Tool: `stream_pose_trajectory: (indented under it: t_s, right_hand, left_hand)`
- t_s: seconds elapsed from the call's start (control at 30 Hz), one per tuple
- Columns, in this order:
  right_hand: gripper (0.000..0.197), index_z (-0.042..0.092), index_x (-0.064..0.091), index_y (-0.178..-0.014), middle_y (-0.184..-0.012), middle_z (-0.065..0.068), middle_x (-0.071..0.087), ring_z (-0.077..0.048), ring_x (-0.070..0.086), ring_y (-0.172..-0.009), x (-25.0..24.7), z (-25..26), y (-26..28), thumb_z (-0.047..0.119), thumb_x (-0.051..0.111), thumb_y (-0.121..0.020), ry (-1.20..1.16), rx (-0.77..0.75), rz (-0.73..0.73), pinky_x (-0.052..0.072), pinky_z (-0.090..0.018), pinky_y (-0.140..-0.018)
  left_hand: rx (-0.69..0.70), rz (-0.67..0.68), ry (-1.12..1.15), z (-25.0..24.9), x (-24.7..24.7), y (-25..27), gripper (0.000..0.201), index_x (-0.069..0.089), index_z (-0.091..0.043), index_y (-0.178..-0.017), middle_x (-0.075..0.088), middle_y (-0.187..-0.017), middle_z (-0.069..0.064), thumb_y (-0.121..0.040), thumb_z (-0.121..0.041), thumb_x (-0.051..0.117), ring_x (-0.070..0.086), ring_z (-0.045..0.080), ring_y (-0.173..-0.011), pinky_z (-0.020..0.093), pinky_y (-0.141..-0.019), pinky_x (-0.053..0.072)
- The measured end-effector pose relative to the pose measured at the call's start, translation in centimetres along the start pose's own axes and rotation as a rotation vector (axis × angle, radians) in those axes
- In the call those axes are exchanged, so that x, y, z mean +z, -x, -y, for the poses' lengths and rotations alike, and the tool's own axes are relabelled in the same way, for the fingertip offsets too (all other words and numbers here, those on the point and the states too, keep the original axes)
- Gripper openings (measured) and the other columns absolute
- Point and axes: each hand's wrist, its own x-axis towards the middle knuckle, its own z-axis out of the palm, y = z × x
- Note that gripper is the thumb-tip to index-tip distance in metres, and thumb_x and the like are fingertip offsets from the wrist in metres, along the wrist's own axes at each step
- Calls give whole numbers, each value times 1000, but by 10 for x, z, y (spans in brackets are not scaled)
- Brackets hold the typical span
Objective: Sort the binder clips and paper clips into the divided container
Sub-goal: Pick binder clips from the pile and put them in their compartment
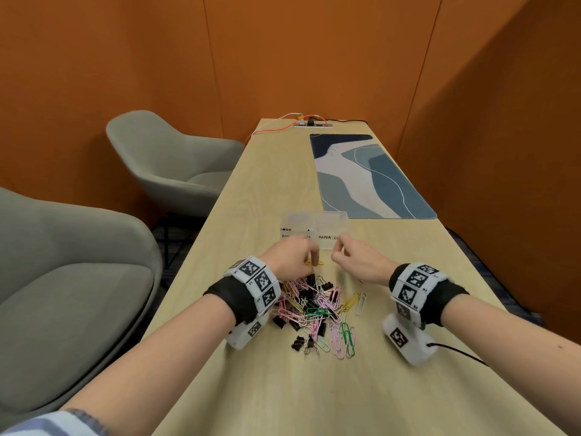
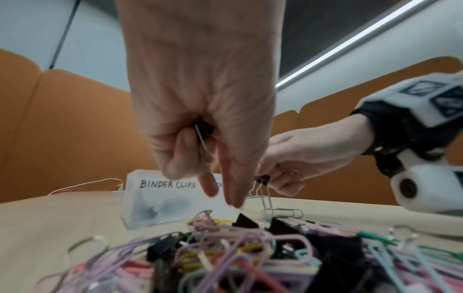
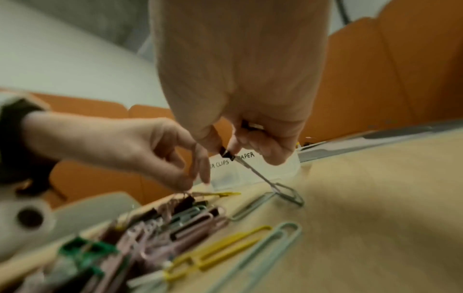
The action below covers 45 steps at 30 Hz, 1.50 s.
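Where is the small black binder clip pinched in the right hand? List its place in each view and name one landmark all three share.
Head view: not visible; the right hand curls over it, just before the container.
Left wrist view: right of centre, the black binder clip at the right hand's fingertips, a paper clip dangling from it.
Right wrist view: centre, the clip under the thumb, before the lettering.
Shared landmark: the clear labelled container.

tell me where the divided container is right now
In the head view the divided container sits mid-table, just beyond both hands, with the blue desk mat behind it to the right.
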Motion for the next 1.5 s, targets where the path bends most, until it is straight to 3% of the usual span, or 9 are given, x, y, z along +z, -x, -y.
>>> stream_pose_trajectory:
  t_s: [0.27,0.47,0.63,0.77,0.9,1.0,1.2,1.37,1.5]
  right_hand:
    - [13,13,46,-73,-73,-4,43,-14,29,-54,-2,5,-2,17,46,-85,-700,314,4,25,-23,-46]
    - [2,10,50,-82,-74,-12,59,-14,33,-51,0,5,-2,10,51,-84,-951,429,63,40,-21,-44]
    - [11,8,46,-80,-69,-13,52,-15,32,-52,3,3,-5,2,41,-88,-1032,508,62,31,-18,-36]
    - [23,11,59,-93,-65,-2,46,-13,33,-50,0,3,-5,10,36,-92,-697,449,77,25,-21,-40]
    - [31,15,61,-77,-69,1,46,-14,38,-52,-6,10,-1,16,35,-94,-197,236,157,31,-24,-45]
    - [26,8,62,-97,-99,-5,67,-22,60,-87,-3,14,4,25,42,-95,178,79,228,46,-30,-74]
    - [17,12,50,-104,-114,-12,63,-21,48,-87,11,18,7,24,51,-93,375,12,316,41,-32,-77]
    - [18,9,49,-103,-113,-16,62,-26,49,-86,19,24,2,23,48,-93,534,-14,295,46,-38,-79]
    - [24,3,49,-110,-113,-19,61,-35,59,-98,24,23,1,21,46,-94,654,-80,279,43,-37,-71]
  left_hand:
    - [-19,174,-18,-9,2,-2,27,67,-9,-102,68,-103,8,-80,-25,72,61,21,-89,26,-72,46]
    - [-18,75,43,-8,5,2,18,63,-8,-94,67,-98,7,-78,-15,67,51,16,-80,26,-69,42]
    - [-80,-27,184,-5,5,1,13,59,-16,-77,61,-79,-1,-71,-12,70,53,15,-73,26,-64,44]
    - [-108,-113,286,-3,-2,-2,12,58,-16,-82,60,-80,-1,-75,-11,66,57,18,-78,30,-70,47]
    - [-148,-173,322,4,-8,-4,21,63,-13,-102,61,-87,2,-82,-11,59,54,17,-79,26,-70,41]
    - [-183,-224,346,11,-18,-6,17,68,-13,-97,64,-87,2,-85,-10,56,56,17,-79,26,-69,42]
    - [-355,-336,424,31,-39,-28,18,70,-9,-99,63,-89,5,-86,-8,56,57,18,-84,26,-72,42]
    - [-434,-182,384,38,-45,-55,21,73,-5,-102,71,-106,9,-87,-13,61,61,21,-88,26,-72,47]
    - [-463,-124,421,36,-47,-69,26,71,-1,-103,71,-99,10,-88,-20,62,60,22,-84,28,-80,51]
